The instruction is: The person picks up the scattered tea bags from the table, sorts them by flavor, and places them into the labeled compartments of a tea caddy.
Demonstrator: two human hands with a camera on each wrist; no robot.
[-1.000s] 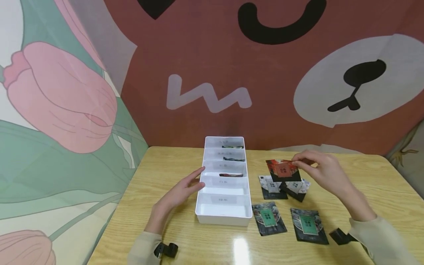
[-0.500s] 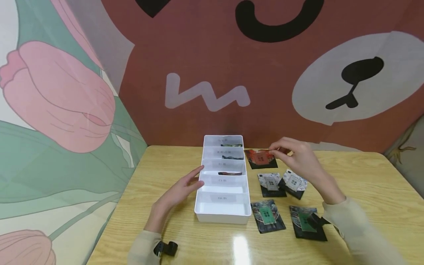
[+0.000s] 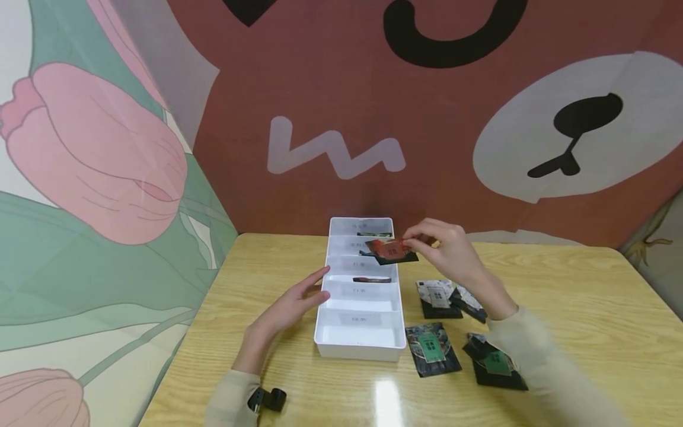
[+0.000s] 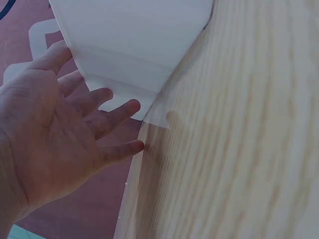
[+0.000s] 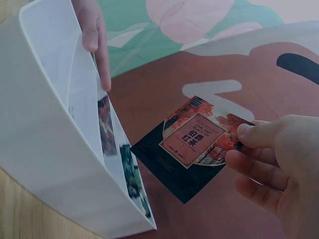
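Note:
My right hand pinches a red and black tea sachet by one edge, over the far half of a white divided box. In the right wrist view the sachet reads "Earl Grey Black Tea", thumb on its printed face. The fingers of my left hand lie relaxed along the box's left side; in the left wrist view that hand is spread against the white wall. The three far compartments each hold a sachet, including a red one. The two near compartments show bare white floors.
To the box's right lie two green-labelled sachets nearer the front, and two white and black sachets behind them. The wooden table meets a printed wall cloth at its far edge.
My right hand has carried the red and black sachet leftward, from above the white sachets to over the box. The left hand has stayed at the box's side.

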